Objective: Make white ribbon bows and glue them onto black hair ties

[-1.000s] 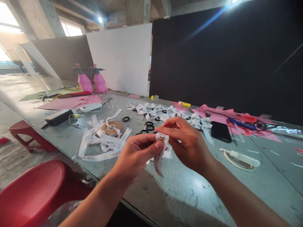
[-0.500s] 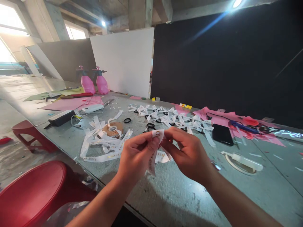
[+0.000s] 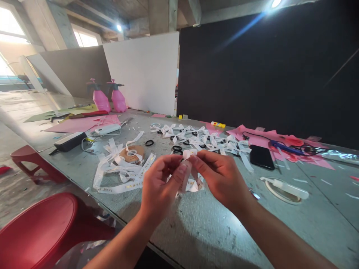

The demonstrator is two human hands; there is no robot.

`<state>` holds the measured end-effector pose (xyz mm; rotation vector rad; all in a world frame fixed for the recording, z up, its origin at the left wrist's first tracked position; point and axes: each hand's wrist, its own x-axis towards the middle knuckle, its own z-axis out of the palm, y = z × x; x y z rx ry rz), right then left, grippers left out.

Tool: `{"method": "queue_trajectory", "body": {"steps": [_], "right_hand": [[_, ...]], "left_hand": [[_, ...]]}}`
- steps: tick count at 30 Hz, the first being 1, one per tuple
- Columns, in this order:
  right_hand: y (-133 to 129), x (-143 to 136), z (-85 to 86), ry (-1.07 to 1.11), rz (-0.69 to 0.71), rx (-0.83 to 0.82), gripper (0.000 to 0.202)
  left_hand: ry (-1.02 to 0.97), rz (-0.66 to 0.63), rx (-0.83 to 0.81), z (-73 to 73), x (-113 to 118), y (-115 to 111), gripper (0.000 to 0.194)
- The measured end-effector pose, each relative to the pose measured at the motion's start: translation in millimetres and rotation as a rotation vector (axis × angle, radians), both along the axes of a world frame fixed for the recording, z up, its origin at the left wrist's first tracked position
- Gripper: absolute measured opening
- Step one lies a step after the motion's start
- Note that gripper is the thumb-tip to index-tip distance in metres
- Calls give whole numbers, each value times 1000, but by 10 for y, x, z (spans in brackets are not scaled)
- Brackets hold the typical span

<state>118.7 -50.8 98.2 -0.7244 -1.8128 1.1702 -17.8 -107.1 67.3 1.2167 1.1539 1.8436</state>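
Note:
Both my hands meet over the table, pinching one short piece of white printed ribbon (image 3: pixel 189 153). My left hand (image 3: pixel 164 183) grips it between thumb and fingers, with a loose end hanging below. My right hand (image 3: pixel 221 175) is closed on the ribbon's other side, thumb against the fold. A dark bit shows at the left fingertips, too small to make out. Just beyond lie black hair ties (image 3: pixel 177 149) and a cluster of white ribbon bows (image 3: pixel 207 138) on black rings. To the left is a ribbon roll (image 3: pixel 131 154) with long loose loops.
A black phone (image 3: pixel 261 157) and a white glue-gun-like tool (image 3: pixel 288 188) lie at right. Pink sheets (image 3: pixel 84 124), a black adapter (image 3: pixel 70 142) and two pink spray bottles (image 3: pixel 118 100) stand left. Red stools (image 3: pixel 42 231) are beside the table edge (image 3: pixel 112 211); a black panel (image 3: pixel 266 82) rises behind.
The ribbon is now folded over further at my fingertips, and its hanging end has shifted. My right thumb has moved up against the fold. The view has shifted slightly.

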Motion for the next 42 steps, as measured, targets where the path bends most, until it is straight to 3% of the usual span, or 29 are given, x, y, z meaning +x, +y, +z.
{"method": "queue_trajectory", "body": {"steps": [7, 12, 17, 20, 26, 30, 32, 34, 36, 40, 42], "right_hand": [[0, 6, 37, 46, 28, -29, 29], [-12, 12, 44, 55, 68, -70, 26], [13, 10, 38, 28, 113, -136, 25], [53, 7, 18, 28, 212, -206, 28], [86, 86, 31, -185, 308, -399, 55], [75, 220, 150, -170, 362, -466, 39], [77, 300, 224, -62, 402, -443, 26], [85, 369, 283, 63, 412, -376, 19], [100, 408, 309, 156, 391, -282, 18], [173, 393, 238, 154, 340, -82, 50], [237, 366, 153, 110, 351, -40, 59]], "left_hand": [[-44, -263, -166, -3, -27, 59, 26], [-187, -283, -241, -31, -40, 75, 27], [-210, -275, -230, -36, -60, 89, 27], [-227, -283, -223, -28, -82, 88, 25], [-136, -135, -232, 21, -174, 98, 22], [120, 105, -196, 13, -288, 142, 22], [224, 121, -225, -1, -328, 157, 20], [284, 22, -284, -4, -327, 150, 18], [328, -164, -337, 12, -276, 112, 16], [313, -617, -385, 91, -109, -14, 11], [258, -759, -408, 127, -59, -59, 13]]}}
